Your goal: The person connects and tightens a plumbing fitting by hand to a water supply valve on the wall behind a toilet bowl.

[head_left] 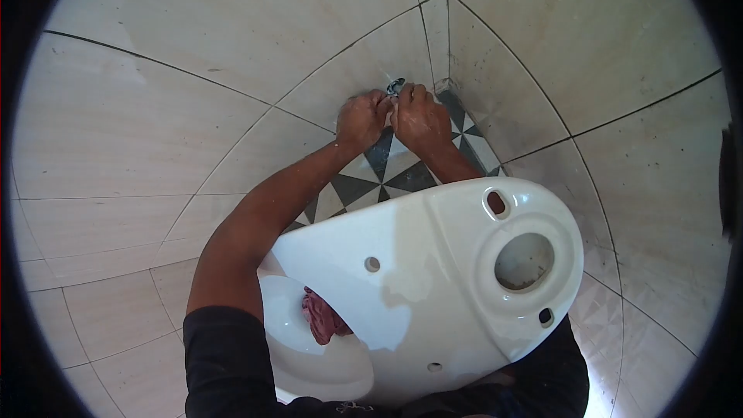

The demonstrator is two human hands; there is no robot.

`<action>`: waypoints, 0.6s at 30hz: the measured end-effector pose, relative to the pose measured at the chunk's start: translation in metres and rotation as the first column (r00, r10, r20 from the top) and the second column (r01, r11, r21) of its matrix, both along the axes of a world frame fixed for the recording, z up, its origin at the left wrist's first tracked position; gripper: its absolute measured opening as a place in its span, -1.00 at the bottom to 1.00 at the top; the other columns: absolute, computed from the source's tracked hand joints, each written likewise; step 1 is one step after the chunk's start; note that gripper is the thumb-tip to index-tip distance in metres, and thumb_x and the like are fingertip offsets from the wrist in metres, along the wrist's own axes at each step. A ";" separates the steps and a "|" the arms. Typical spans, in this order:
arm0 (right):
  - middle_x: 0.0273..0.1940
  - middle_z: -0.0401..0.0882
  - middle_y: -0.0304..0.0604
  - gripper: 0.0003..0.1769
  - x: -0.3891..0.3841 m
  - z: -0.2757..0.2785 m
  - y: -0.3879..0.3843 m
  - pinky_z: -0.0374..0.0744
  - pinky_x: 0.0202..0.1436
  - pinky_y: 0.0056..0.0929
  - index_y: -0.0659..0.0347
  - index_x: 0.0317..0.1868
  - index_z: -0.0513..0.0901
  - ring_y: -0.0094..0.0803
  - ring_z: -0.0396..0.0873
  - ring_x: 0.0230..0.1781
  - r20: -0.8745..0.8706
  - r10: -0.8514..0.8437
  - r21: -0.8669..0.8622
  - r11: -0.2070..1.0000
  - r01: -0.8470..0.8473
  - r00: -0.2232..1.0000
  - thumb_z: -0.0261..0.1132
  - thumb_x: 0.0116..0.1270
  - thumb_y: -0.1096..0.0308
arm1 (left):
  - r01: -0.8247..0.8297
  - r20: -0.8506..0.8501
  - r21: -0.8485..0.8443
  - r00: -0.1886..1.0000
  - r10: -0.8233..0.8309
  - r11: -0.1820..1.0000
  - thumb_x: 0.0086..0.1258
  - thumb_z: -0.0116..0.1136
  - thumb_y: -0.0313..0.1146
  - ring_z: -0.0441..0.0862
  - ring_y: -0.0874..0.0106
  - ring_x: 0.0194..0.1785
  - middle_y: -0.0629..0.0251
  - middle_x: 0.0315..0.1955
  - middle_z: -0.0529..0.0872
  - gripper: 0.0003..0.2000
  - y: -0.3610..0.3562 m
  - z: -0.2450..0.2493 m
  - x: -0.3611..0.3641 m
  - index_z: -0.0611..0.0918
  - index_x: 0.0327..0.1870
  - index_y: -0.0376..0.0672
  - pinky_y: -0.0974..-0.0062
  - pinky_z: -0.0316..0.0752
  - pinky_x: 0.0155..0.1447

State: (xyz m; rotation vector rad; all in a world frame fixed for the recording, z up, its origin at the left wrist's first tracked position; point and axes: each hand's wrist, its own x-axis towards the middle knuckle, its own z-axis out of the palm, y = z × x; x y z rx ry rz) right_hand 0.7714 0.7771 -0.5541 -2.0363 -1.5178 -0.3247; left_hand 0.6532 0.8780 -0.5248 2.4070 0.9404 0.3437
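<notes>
Both hands meet at a small metal fitting (395,87) low on the tiled wall, near the corner. My left hand (362,120) has its fingers bent and pressed together at the fitting's left side. On the right, my right hand (422,120) curls its fingers around the fitting's lower right part. The fingertips hide much of it, and whether it is a valve or a pipe end cannot be made out. Between my arms and my body lies a white ceramic toilet (418,263), with a round opening and smaller holes facing up.
A reddish cloth (321,316) rests in the white bowl part (290,340) at the lower left. Beige tiled walls (193,93) meet in a corner just right of my hands. Black and white patterned floor tiles (379,178) show beneath my wrists.
</notes>
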 end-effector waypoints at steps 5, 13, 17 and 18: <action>-0.22 0.62 -0.04 -0.52 0.002 -0.006 0.012 0.71 -0.37 -0.40 0.38 0.00 0.62 -0.25 0.71 -0.25 0.208 -0.051 -0.197 0.976 0.093 0.977 0.39 0.26 0.14 | 0.012 -0.032 -0.026 0.999 -0.013 1.000 0.56 0.04 -0.16 0.69 -0.10 -0.21 -0.07 -0.38 0.73 -0.69 -0.002 0.008 -0.001 0.69 -0.21 -0.23 0.03 0.54 -0.06; -0.30 0.67 0.00 -0.63 0.011 -0.019 0.018 0.72 -0.37 -0.32 0.29 -0.13 0.65 -0.24 0.76 -0.38 0.066 -0.013 -0.140 0.990 0.022 0.998 0.39 0.26 0.13 | 0.133 -0.153 -0.056 0.978 -0.140 0.990 0.60 -0.03 -0.16 0.69 -0.06 -0.22 -0.11 -0.39 0.69 -0.67 0.004 0.015 -0.005 0.68 -0.13 -0.26 0.05 0.51 -0.05; -0.37 0.69 0.06 -0.68 0.008 -0.022 0.020 0.71 -0.38 -0.13 0.24 -0.23 0.58 -0.05 0.76 -0.43 -0.162 -0.036 -0.093 0.995 0.021 0.986 0.42 0.26 0.16 | 0.116 -0.156 -0.238 0.975 -0.156 0.964 0.63 -0.08 -0.23 0.73 0.19 -0.13 0.01 -0.29 0.72 -0.67 0.019 -0.005 -0.011 0.65 -0.03 -0.33 0.20 0.58 0.04; -0.37 0.69 0.06 -0.68 0.008 -0.019 0.019 0.71 -0.38 -0.13 0.24 -0.23 0.58 -0.05 0.76 -0.43 -0.161 -0.037 -0.092 0.995 0.022 0.986 0.42 0.26 0.16 | 0.160 -0.059 -0.286 0.981 -0.184 0.945 0.64 -0.10 -0.24 0.73 0.27 -0.08 0.07 -0.22 0.74 -0.66 0.026 -0.017 -0.014 0.64 0.01 -0.35 0.25 0.59 0.08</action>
